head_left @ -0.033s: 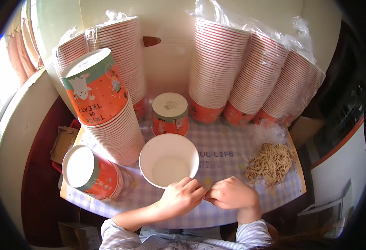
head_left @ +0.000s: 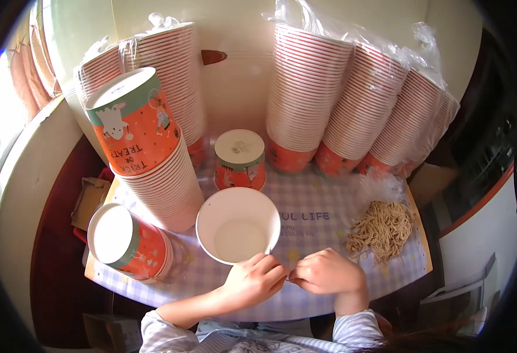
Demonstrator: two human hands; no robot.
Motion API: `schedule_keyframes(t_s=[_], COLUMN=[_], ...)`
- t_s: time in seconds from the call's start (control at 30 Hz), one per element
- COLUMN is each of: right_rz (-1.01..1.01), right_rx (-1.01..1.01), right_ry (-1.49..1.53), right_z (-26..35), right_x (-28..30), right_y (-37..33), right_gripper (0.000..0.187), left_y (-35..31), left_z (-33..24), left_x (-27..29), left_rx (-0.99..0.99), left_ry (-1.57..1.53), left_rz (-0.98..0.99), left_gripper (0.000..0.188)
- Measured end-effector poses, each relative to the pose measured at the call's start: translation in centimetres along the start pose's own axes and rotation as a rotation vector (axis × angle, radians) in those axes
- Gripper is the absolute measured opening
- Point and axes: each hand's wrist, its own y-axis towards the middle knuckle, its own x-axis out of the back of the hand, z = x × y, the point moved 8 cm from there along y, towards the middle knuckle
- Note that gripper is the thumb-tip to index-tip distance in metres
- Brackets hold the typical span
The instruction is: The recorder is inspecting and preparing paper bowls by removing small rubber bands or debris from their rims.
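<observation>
Head view: a person in striped sleeves (head_left: 355, 330) is working with both bare hands at lower centre of the frame, over a table with a checked cloth (head_left: 311, 305). The left hand (head_left: 255, 277) is curling its fingers at the near right rim of a white-lined paper bucket (head_left: 210, 219); its contact with that rim is not showing clearly. The right hand (head_left: 328, 273) is bending its fingers inward just beside the left, the fingertips of both nearly meeting. Whether either hand is gripping something — a thin piece, for instance — cannot be told, as the fingers are hiding it.

The bucket is standing at the frame's centre, its open mouth facing up. At lower left, a short stack of orange buckets (head_left: 146, 254) is showing its white base. At right, a loose heap of tan cord (head_left: 382, 230) is lying on the cloth, a clear bag touching its far side. Left of centre, a tall inverted stack (head_left: 136, 140) is rising, green-banded at the top. Beyond the open bucket, an upturned bucket (head_left: 239, 172) is standing alone. Farther back, plastic-wrapped stacks are standing at upper left (head_left: 173, 76) and upper right (head_left: 308, 88) — against a pale wall (head_left: 238, 100).
</observation>
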Motion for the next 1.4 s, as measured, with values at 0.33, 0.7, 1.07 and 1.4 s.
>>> schedule_keyframes(t_s=[0.33, 0.7, 1.07, 1.4], right_rz=[0.367, 0.356, 0.265, 0.349], right_rx=[-0.269, -0.245, -0.131, -0.122], right_ry=[0.737, 1.093, 1.138, 0.927], right_z=[-9.2, -8.2, -7.0, -5.1], right_x=[-8.1, -14.0, -14.3, -14.7], right_y=[-1.0, -1.3, -0.9, -1.0], right_gripper=[0.018, 0.016, 0.013, 0.011], left_y=[-8.3, -9.2, -10.7, -9.4], left_z=[5.0, 5.4, 5.6, 7.2], left_x=[-7.3, -11.8, -12.3, -11.0], left_rx=[0.776, 0.98, 0.999, 1.103], left_ry=[-0.82, -1.245, -1.288, -1.457], left_rz=[-0.131, -0.392, -0.478, -0.46], left_gripper=[0.016, 0.018, 0.01, 0.01])
